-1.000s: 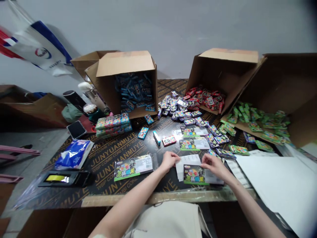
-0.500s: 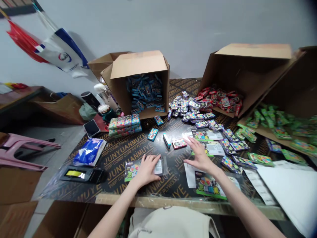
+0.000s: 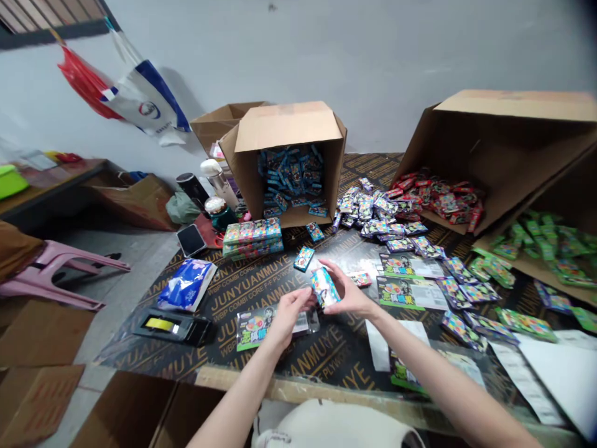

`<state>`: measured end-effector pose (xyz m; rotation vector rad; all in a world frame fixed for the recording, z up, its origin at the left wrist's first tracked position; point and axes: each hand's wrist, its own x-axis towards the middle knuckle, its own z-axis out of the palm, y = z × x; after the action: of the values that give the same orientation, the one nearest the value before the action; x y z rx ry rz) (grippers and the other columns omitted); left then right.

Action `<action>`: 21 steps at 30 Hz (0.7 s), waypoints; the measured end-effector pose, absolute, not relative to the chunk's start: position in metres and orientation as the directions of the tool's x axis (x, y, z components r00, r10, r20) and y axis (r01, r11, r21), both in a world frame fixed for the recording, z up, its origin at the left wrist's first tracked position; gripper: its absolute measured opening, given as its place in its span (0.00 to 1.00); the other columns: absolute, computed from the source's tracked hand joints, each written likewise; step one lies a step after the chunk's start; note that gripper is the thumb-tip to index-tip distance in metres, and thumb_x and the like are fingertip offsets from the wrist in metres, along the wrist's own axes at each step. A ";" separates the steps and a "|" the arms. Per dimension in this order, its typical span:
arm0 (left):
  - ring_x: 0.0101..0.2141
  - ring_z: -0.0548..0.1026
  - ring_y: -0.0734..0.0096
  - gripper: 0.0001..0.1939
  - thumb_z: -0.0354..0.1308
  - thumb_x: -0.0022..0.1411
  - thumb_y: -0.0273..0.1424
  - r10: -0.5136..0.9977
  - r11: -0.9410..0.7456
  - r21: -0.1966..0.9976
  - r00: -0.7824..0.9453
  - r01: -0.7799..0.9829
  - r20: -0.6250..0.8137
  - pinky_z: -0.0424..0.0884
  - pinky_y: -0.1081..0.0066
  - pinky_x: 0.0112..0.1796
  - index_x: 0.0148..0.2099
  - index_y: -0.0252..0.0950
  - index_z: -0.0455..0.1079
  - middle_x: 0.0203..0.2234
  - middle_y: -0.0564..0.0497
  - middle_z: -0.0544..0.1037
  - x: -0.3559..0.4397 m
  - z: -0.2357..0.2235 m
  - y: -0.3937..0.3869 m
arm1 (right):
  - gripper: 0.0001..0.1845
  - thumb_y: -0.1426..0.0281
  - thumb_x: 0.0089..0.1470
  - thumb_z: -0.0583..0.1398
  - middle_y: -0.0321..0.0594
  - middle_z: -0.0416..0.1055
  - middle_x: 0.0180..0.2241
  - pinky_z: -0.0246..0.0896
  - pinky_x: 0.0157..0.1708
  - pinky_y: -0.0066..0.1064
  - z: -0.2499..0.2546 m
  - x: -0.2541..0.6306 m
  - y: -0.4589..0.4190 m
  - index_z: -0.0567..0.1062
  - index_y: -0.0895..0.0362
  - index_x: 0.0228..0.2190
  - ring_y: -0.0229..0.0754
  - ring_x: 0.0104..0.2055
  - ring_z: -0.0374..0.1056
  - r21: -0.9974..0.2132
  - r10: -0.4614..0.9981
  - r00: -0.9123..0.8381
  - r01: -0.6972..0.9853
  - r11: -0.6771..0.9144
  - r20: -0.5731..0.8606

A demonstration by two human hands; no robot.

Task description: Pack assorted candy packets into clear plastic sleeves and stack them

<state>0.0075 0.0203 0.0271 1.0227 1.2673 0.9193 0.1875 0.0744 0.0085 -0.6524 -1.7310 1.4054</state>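
A small blue-and-white printed box is held tilted above the table in my right hand, thumb and fingers on its right edges. My left hand has its fingers drawn together at the box's lower left edge. Beneath the left hand lies a clear printed packet with a green lower edge, partly covered. Just behind the held box another small blue box lies on the table. A small red box is partly hidden behind my right hand.
Open cartons hold blue boxes, red packs and green packs. Purple packs are heaped between them. Printed packets lie right of my hands. A stack of boxes, a blue pouch and a tape dispenser stand left.
My right hand has taken up a small blue box from the table and moved toward my left hand. My left hand has lifted off the printed packet. The view has shifted left.
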 end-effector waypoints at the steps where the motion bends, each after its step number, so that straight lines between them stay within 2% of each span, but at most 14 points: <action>1: 0.30 0.74 0.69 0.20 0.56 0.51 0.45 0.919 0.382 0.917 0.148 -0.111 -0.365 0.68 0.68 0.36 0.36 0.32 0.71 0.29 0.46 0.77 0.014 0.031 0.021 | 0.56 0.55 0.34 0.67 0.45 0.51 0.57 0.49 0.54 0.39 0.011 0.187 0.062 0.46 0.52 0.58 0.50 0.57 0.52 -0.968 0.810 -0.531 -0.109 0.224 0.247; 4: 0.20 0.69 0.78 0.16 0.63 0.44 0.41 0.879 0.472 0.850 0.197 -0.233 -0.434 0.65 0.76 0.27 0.26 0.31 0.69 0.19 0.53 0.73 0.027 0.034 0.023 | 0.59 0.55 0.32 0.68 0.47 0.50 0.58 0.43 0.57 0.43 0.014 0.195 0.033 0.44 0.52 0.59 0.52 0.59 0.49 -0.966 0.848 -0.486 0.025 0.256 0.212; 6: 0.19 0.67 0.80 0.15 0.65 0.41 0.38 0.887 0.459 0.857 0.175 -0.234 -0.428 0.63 0.77 0.26 0.23 0.31 0.68 0.18 0.54 0.72 0.029 0.032 0.022 | 0.59 0.58 0.31 0.69 0.46 0.46 0.59 0.36 0.58 0.46 0.016 0.204 0.023 0.45 0.52 0.59 0.53 0.61 0.43 -0.930 0.857 -0.468 0.169 0.325 0.214; 8: 0.20 0.68 0.79 0.14 0.66 0.40 0.36 0.889 0.456 0.859 0.167 -0.233 -0.426 0.63 0.77 0.26 0.23 0.31 0.68 0.18 0.54 0.72 0.026 0.031 0.020 | 0.55 0.61 0.34 0.69 0.46 0.47 0.59 0.34 0.59 0.47 0.020 0.212 0.019 0.47 0.52 0.59 0.52 0.61 0.43 -0.907 0.862 -0.457 0.231 0.353 0.220; 9: 0.20 0.69 0.78 0.13 0.66 0.40 0.36 0.885 0.462 0.858 0.184 -0.225 -0.428 0.64 0.76 0.27 0.23 0.31 0.69 0.19 0.53 0.73 0.024 0.032 0.018 | 0.53 0.62 0.35 0.68 0.47 0.50 0.58 0.35 0.59 0.46 0.024 0.215 0.018 0.48 0.53 0.58 0.52 0.60 0.45 -0.916 0.862 -0.458 0.210 0.343 0.218; 11: 0.21 0.69 0.77 0.12 0.65 0.40 0.34 0.846 0.504 0.843 0.305 -0.187 -0.438 0.65 0.75 0.27 0.25 0.30 0.70 0.20 0.52 0.74 0.019 0.036 0.012 | 0.50 0.61 0.37 0.67 0.48 0.55 0.56 0.40 0.57 0.45 0.030 0.217 0.020 0.50 0.53 0.58 0.51 0.58 0.50 -0.960 0.824 -0.532 0.065 0.273 0.198; 14: 0.20 0.70 0.75 0.12 0.65 0.39 0.32 0.681 0.590 0.804 0.583 -0.079 -0.443 0.66 0.73 0.26 0.27 0.29 0.73 0.20 0.50 0.75 0.014 0.042 0.001 | 0.48 0.56 0.35 0.67 0.50 0.60 0.53 0.49 0.54 0.45 0.036 0.217 0.028 0.55 0.54 0.55 0.52 0.55 0.56 -0.985 0.599 -0.786 -0.168 0.036 0.156; 15: 0.20 0.70 0.74 0.12 0.65 0.39 0.31 0.638 0.603 0.796 0.628 -0.048 -0.445 0.67 0.73 0.26 0.28 0.29 0.73 0.20 0.50 0.75 0.013 0.043 -0.002 | 0.46 0.54 0.36 0.66 0.50 0.61 0.52 0.52 0.52 0.45 0.036 0.216 0.030 0.57 0.54 0.54 0.53 0.55 0.57 -0.984 0.535 -0.834 -0.175 -0.027 0.133; 16: 0.20 0.70 0.74 0.12 0.66 0.38 0.31 0.626 0.610 0.792 0.632 -0.032 -0.457 0.67 0.74 0.26 0.27 0.28 0.73 0.20 0.49 0.75 0.012 0.042 -0.004 | 0.42 0.54 0.39 0.64 0.50 0.62 0.52 0.53 0.51 0.45 0.036 0.216 0.033 0.59 0.54 0.53 0.52 0.54 0.58 -0.987 0.540 -0.835 -0.153 -0.045 0.104; 17: 0.20 0.70 0.74 0.11 0.66 0.38 0.30 0.650 0.616 0.787 0.591 -0.042 -0.477 0.67 0.74 0.26 0.26 0.28 0.73 0.19 0.49 0.75 0.012 0.040 -0.005 | 0.38 0.54 0.42 0.63 0.49 0.63 0.51 0.53 0.51 0.45 0.034 0.216 0.034 0.60 0.54 0.53 0.52 0.53 0.59 -0.994 0.623 -0.779 -0.105 -0.013 0.074; 19: 0.20 0.71 0.74 0.12 0.66 0.39 0.32 0.737 0.621 0.775 0.424 -0.116 -0.527 0.68 0.74 0.27 0.25 0.28 0.72 0.19 0.49 0.75 0.013 0.033 -0.005 | 0.31 0.56 0.48 0.59 0.47 0.62 0.52 0.50 0.53 0.46 0.030 0.215 0.034 0.62 0.53 0.52 0.50 0.54 0.58 -0.989 0.861 -0.503 0.069 0.128 0.076; 21: 0.22 0.71 0.74 0.14 0.65 0.41 0.36 0.788 0.609 0.767 0.262 -0.204 -0.556 0.69 0.72 0.29 0.26 0.30 0.72 0.20 0.50 0.75 0.016 0.027 -0.004 | 0.33 0.57 0.48 0.60 0.45 0.57 0.55 0.45 0.55 0.46 0.027 0.212 0.028 0.58 0.51 0.54 0.49 0.57 0.53 -0.931 0.946 -0.270 0.266 0.251 0.178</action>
<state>0.0163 -0.0036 0.0267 0.6325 1.1109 0.7354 0.2123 0.0284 0.0273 -1.1265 -1.7105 1.0546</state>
